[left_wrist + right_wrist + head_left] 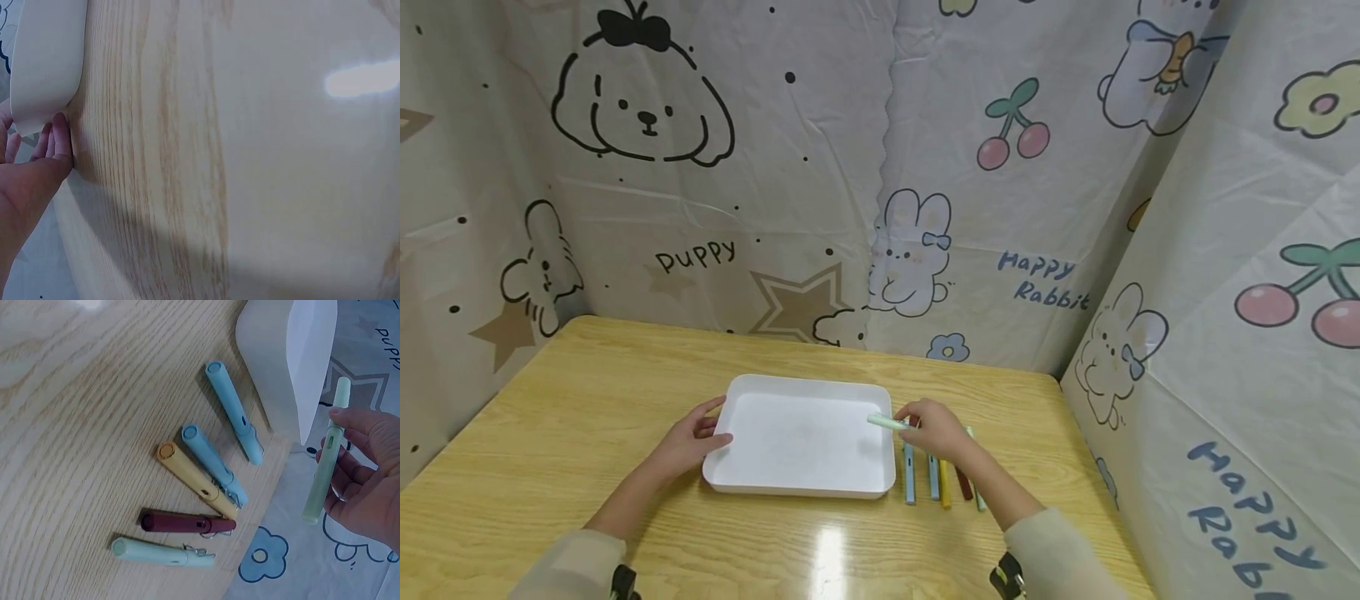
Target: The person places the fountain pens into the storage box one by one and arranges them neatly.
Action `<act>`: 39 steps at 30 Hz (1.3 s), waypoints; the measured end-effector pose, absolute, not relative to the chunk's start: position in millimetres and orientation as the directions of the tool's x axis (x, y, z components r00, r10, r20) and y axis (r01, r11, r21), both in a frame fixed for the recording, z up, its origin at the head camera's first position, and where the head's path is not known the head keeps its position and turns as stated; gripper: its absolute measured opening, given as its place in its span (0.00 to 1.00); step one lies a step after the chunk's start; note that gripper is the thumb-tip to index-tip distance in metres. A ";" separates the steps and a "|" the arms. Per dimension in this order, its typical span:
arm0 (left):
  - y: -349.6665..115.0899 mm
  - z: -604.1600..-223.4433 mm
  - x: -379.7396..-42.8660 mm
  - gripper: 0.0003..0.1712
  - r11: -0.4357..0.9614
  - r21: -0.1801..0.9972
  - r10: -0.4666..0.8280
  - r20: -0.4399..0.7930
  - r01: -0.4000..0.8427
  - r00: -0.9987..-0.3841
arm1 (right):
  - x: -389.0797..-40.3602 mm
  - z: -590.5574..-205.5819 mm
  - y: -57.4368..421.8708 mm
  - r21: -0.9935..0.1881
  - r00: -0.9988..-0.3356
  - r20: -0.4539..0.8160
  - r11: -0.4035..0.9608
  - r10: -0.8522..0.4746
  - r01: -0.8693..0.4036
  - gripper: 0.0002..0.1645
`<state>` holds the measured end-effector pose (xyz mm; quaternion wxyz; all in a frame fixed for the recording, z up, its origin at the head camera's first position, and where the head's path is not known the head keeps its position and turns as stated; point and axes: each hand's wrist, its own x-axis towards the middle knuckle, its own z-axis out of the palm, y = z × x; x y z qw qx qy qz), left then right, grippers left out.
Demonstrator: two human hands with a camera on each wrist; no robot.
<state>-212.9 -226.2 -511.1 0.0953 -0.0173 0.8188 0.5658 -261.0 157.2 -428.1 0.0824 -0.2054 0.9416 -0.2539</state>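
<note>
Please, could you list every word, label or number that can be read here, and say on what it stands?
"Puppy": white printed fabric backdrop, left half.
"Happy Rabbit": backdrop, right half.
"Happy Rab…": white printed fabric side curtain, cut off at bottom.
Blue, yellow, maroon and pale-green slim pens: no readable text.

The tray (801, 442) is white, the held pen (324, 465) green, the table (700, 542) grained.
</note>
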 end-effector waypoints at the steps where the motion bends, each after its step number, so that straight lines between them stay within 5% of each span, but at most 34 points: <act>1: -226.2 -511.1 -213.2 0.43 0.357 0.924 0.080 -0.174 -0.135 -0.982 | -261.2 -428.9 155.0 -0.511 -0.898 -0.053 0.785 -0.436 -0.351 0.11; 39: -226.7 -509.7 -211.4 0.42 0.355 0.930 0.091 -0.135 -0.094 -0.987 | -249.6 -447.5 90.3 -0.485 -0.828 -0.116 0.759 -0.548 -0.434 0.12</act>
